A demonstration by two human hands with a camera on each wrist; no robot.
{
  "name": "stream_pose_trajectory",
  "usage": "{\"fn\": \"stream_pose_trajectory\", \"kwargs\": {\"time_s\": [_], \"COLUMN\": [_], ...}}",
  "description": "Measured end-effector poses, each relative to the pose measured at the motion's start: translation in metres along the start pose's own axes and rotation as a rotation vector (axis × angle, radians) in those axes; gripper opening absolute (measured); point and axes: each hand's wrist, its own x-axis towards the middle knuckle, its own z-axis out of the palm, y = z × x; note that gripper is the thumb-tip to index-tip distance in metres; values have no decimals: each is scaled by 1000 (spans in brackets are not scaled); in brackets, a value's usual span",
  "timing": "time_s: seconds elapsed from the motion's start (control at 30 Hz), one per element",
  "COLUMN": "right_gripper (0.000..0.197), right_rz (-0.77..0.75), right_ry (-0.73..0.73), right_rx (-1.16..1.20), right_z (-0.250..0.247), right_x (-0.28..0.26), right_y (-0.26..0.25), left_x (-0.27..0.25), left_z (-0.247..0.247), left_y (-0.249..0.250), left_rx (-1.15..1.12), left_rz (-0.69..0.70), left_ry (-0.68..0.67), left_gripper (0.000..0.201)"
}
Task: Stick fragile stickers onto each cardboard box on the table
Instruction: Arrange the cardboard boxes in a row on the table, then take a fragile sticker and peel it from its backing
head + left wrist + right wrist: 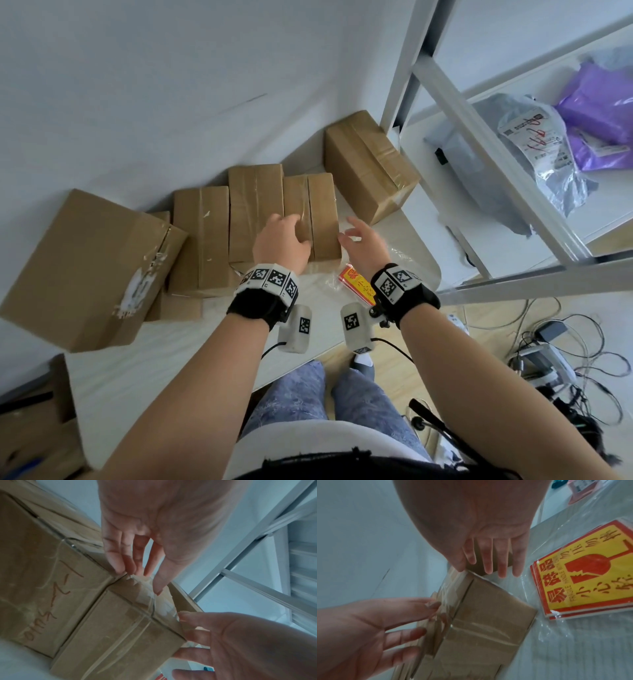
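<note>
A small taped cardboard box (323, 212) (120, 628) (488, 612) lies on the white table (171, 359), at the right end of a row of boxes. My left hand (284, 236) (147, 566) rests on its left part, straight fingers touching its taped edge. Beside the box's right side hovers my right hand (359, 236) (488, 563), fingers straight and spread, holding nothing. A stack of red-and-yellow fragile stickers (356, 284) (583, 577) lies in a clear plastic bag just under my right wrist. No box top in view shows a sticker.
Other boxes: a large one (85, 267) at the left, two mid-sized ones (200, 236) (255, 205), and one (370, 164) at the back right. A white shelf rack (479, 137) with purple parcels (599, 109) stands to the right. Cables (565, 359) lie on the floor.
</note>
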Motion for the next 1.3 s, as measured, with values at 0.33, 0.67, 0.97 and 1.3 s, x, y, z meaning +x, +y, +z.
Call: {"fn": "stream_pose_trajectory", "kwargs": {"time_s": [0.33, 0.67, 0.97, 1.3], "right_gripper": [33, 31, 22, 26], "right_rz": [184, 477, 582, 624], "right_ry": [532, 646, 525, 374], "right_rx": [-83, -71, 742, 720], "right_z": [-59, -68, -68, -59], "right_x": [-20, -63, -56, -46], "right_y": [68, 133, 153, 146], "left_x": [-16, -33, -31, -26], "left_z": [22, 115, 136, 133], "left_y": [67, 69, 62, 54], "left_rx": [-224, 123, 224, 161], "left_rz": [281, 327, 96, 129], "left_ry": [-132, -449, -612, -604], "left_gripper": [49, 66, 75, 66]}}
